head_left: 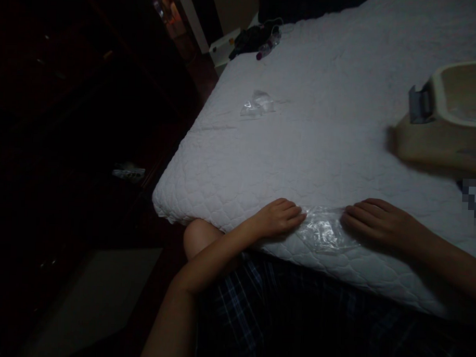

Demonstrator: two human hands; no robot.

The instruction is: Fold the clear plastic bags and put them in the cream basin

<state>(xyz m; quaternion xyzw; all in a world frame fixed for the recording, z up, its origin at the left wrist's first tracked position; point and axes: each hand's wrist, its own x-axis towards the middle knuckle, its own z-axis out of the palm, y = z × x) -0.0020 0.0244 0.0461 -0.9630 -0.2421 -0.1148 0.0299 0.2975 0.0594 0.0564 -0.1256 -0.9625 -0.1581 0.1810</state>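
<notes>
A clear plastic bag [325, 232] lies nearly flat near the front edge of the white quilted bed [301, 149], shining with creases. My left hand [280, 218] holds its left side, fingers curled down and together at the edge. At the opposite side, my right hand [375, 221] grips the plastic between closed fingers, with the thumb hidden underneath. Farther back on the bed rests a second crumpled piece of clear plastic [258, 104], apart from both hands.
A cream plastic container [422, 146] with a grey latch stands on the bed at the right. A bottle [269, 47] lies by a dark bundle [250, 39] at the far left corner. Dark wooden furniture [69, 89] is on the left, with a small packet [129, 172] beside the bed.
</notes>
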